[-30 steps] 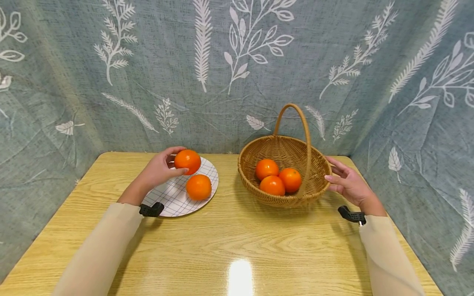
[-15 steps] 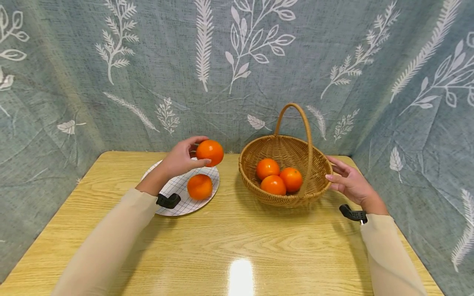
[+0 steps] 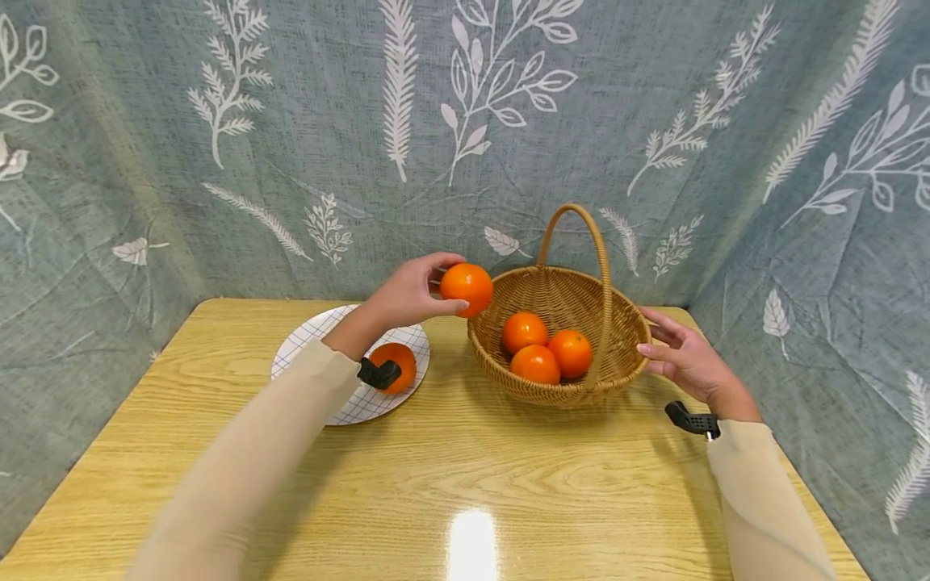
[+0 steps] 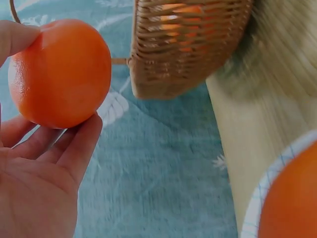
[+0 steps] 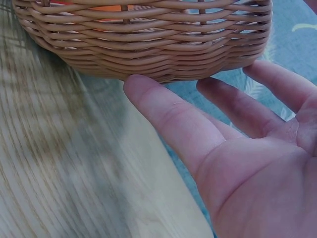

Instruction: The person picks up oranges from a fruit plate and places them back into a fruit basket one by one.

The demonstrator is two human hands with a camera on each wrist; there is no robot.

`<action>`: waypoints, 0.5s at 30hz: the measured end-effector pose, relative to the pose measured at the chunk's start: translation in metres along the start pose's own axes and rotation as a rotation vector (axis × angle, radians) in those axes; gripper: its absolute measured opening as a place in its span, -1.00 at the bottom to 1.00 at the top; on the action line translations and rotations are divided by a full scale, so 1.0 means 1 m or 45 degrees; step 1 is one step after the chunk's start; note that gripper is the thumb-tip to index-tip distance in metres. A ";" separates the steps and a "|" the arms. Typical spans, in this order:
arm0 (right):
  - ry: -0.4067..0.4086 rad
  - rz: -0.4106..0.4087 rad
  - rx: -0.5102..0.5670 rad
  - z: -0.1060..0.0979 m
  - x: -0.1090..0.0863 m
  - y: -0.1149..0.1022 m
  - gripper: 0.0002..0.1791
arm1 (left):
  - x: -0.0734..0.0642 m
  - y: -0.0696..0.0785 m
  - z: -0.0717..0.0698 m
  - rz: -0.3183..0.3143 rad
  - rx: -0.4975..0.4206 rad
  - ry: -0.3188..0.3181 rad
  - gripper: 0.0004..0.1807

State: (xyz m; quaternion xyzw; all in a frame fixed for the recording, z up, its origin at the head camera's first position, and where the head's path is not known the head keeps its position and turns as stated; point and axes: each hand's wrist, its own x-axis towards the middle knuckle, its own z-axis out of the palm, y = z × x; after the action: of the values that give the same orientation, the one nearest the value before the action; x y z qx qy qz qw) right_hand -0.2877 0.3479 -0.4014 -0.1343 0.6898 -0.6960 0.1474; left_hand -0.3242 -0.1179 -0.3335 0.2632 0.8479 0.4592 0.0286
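My left hand (image 3: 416, 292) holds an orange (image 3: 467, 289) between thumb and fingers, raised at the left rim of a wicker basket (image 3: 555, 394). The left wrist view shows this orange (image 4: 62, 74) whole, thumb on one side and fingers on the other. Three oranges (image 3: 535, 365) lie together inside the basket under its tall arched handle. At the basket's right side my right hand (image 3: 683, 359) touches the rim with extended fingers and thumb; the right wrist view shows the fingertips against the woven wall (image 5: 163, 54). Another orange (image 3: 404, 373) sits on a plate, partly hidden by the left wrist's strap.
The white checked plate (image 3: 301, 345) lies on the left of the wooden table (image 3: 465, 460), beneath my left forearm. A blue-green cloth (image 3: 327, 121) with white leaf prints hangs behind the table and along both sides.
My left hand has carried the orange up and rightward from over the plate to the basket's left rim. My right hand and the basket have stayed in place.
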 end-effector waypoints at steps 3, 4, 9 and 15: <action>-0.001 0.003 0.002 0.000 0.000 0.000 -0.15 | 0.010 0.006 0.005 0.007 0.018 -0.017 -0.24; -0.002 0.004 0.003 0.000 0.000 0.000 -0.14 | 0.014 0.008 0.007 0.012 0.027 -0.021 -0.24; 0.000 0.002 0.007 0.000 0.001 0.002 -0.14 | 0.032 0.020 0.017 0.042 0.051 -0.061 -0.22; -0.005 -0.019 0.010 0.000 0.000 0.001 -0.15 | 0.053 0.034 0.032 0.056 0.023 -0.078 -0.22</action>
State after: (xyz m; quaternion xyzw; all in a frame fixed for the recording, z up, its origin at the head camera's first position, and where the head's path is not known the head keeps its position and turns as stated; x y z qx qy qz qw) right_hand -0.2882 0.3480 -0.4028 -0.1402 0.6856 -0.6996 0.1440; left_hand -0.3462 -0.0535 -0.3141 0.2960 0.8448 0.4437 0.0418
